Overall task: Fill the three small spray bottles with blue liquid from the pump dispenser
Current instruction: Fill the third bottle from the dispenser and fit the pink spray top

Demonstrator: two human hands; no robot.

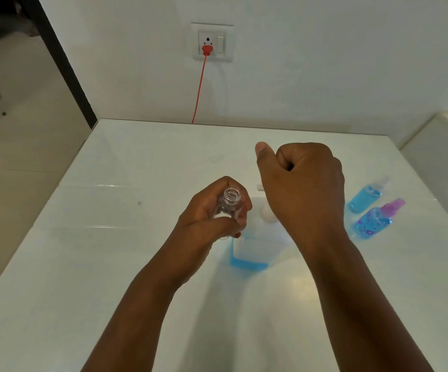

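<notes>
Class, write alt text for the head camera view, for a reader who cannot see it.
A left hand grips an uncapped, empty small spray bottle beside a pump dispenser of blue liquid, while the right hand, fingers curled, hovers above the pump. Two filled bottles lie on the white table to the right.

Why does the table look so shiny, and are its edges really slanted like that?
In the head view, bright glare streaks lie on the glossy white table left of the left hand, with a soft reflection near the right arm; the wide-angle lens splays the edges; the filled bottles at right look slightly blurred.
</notes>
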